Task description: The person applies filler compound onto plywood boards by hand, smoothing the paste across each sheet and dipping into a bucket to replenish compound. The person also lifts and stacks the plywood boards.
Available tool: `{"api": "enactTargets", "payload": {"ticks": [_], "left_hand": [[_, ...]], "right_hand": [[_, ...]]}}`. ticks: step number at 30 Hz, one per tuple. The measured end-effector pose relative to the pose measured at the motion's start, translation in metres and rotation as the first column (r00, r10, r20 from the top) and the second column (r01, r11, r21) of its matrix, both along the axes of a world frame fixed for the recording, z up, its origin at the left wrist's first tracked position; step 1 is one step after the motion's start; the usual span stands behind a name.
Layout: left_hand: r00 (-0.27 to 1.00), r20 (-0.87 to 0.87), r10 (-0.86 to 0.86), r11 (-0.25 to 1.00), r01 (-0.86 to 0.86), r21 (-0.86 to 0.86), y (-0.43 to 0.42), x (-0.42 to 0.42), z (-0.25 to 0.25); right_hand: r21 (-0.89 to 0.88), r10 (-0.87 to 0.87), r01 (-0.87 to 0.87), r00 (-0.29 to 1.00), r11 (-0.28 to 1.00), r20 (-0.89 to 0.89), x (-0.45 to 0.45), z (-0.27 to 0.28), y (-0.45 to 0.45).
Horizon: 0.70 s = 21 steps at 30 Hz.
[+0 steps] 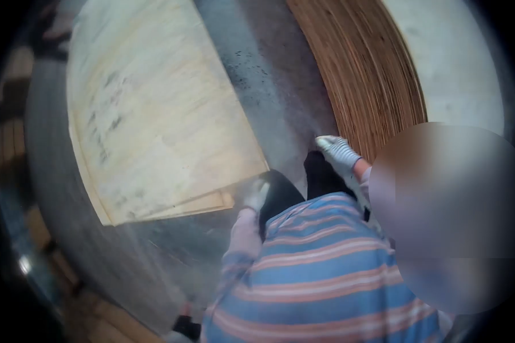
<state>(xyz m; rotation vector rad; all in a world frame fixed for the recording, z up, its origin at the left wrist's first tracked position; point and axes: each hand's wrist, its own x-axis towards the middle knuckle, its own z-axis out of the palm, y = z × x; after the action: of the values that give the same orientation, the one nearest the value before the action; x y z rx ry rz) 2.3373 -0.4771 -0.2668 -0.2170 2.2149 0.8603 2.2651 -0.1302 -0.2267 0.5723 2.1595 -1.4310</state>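
Note:
My left hand [255, 195], in a pale glove, is beside the near right corner of a stack of cream-coloured wood veneer sheets [166, 114]. Motion smears its fingers, so their grip and any contact with the sheets are unclear. At that corner the top sheets lie slightly askew, and a loose strip [203, 203] shows along the near edge. My right hand [339, 151] wears a white and grey striped glove. Its fingers are curled together in front of my dark-clad leg, near the brown layered side of a tall stack [366, 74]; whatever they hold is hidden.
Grey floor [269, 74] runs between the two stacks. The right stack has a pale top [452, 57]. Part of another person [54, 28] shows at the upper left. Brown wooden pieces [111, 314] lie at the lower left. A blurred patch covers the right side.

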Motion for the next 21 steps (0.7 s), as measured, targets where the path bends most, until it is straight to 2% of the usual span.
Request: {"api": "enactTargets", "payload": {"ticks": [2, 3, 4, 5, 6, 7, 8, 9, 10, 11, 12, 13, 14, 16, 21], "left_hand": [[0.995, -0.005, 0.097, 0.995, -0.096, 0.039, -0.034, 0.021, 0.029], [0.970, -0.062, 0.235, 0.972, -0.233, 0.027, -0.055, 0.046, 0.029], [0.883, 0.035, 0.467, 0.875, -0.468, 0.127, -0.067, 0.054, 0.071], [0.851, -0.090, 0.517, 0.856, -0.513, 0.063, -0.125, 0.116, 0.001], [0.833, -0.145, 0.534, 0.845, -0.533, 0.045, -0.161, 0.152, 0.002], [0.813, -0.200, 0.547, 0.832, -0.554, 0.026, -0.194, 0.184, 0.005], [0.703, -0.190, 0.686, 0.715, -0.699, -0.003, -0.232, 0.237, -0.012], [0.558, -0.196, 0.806, 0.566, -0.824, -0.019, -0.266, 0.283, -0.023], [0.432, -0.159, 0.888, 0.426, -0.902, -0.077, -0.281, 0.300, -0.012], [0.338, -0.124, 0.933, 0.324, -0.938, -0.122, -0.286, 0.298, -0.002], [0.279, -0.081, 0.957, 0.265, -0.953, -0.146, -0.290, 0.297, 0.003], [0.233, -0.037, 0.972, 0.225, -0.962, -0.156, -0.289, 0.295, 0.001], [0.217, -0.008, 0.976, 0.214, -0.966, -0.145, -0.284, 0.289, -0.004], [0.213, 0.048, 0.976, 0.217, -0.973, -0.084, -0.267, 0.269, -0.020], [0.298, 0.128, 0.946, 0.272, -0.944, 0.188, -0.210, 0.225, -0.059]], "right_hand": [[-0.141, 0.114, -0.122, 0.991, 0.982, -0.065, -0.025, -0.002, -0.053], [-0.159, 0.438, -0.431, 0.899, 0.888, 0.013, -0.044, -0.058, -0.071], [-0.334, 0.532, -0.485, 0.845, 0.808, 0.061, -0.055, -0.039, -0.102], [-0.363, 0.521, -0.486, 0.853, 0.795, -0.002, -0.055, -0.042, -0.133], [-0.391, 0.507, -0.489, 0.859, 0.779, -0.064, -0.055, -0.045, -0.163], [-0.567, 0.387, -0.265, 0.916, 0.780, 0.105, -0.038, -0.085, -0.192], [-0.562, 0.294, -0.137, 0.935, 0.816, 0.198, -0.032, -0.072, -0.212], [-0.602, 0.209, -0.038, 0.953, 0.798, 0.218, -0.021, -0.108, -0.225], [-0.639, 0.126, 0.058, 0.963, 0.767, 0.239, -0.010, -0.146, -0.238], [-0.744, 0.147, 0.139, 0.941, 0.654, 0.305, -0.011, -0.109, -0.236], [-0.807, 0.153, 0.212, 0.925, 0.551, 0.347, -0.009, -0.115, -0.239], [-0.751, 0.111, 0.261, 0.908, 0.607, 0.405, -0.005, -0.119, -0.243], [-0.692, 0.140, 0.250, 0.879, 0.677, 0.455, -0.007, -0.117, -0.241], [-0.620, 0.040, 0.306, 0.877, 0.722, 0.479, -0.004, -0.120, -0.247], [-0.665, 0.094, 0.372, 0.827, 0.648, 0.554, -0.009, -0.109, -0.247]]}}
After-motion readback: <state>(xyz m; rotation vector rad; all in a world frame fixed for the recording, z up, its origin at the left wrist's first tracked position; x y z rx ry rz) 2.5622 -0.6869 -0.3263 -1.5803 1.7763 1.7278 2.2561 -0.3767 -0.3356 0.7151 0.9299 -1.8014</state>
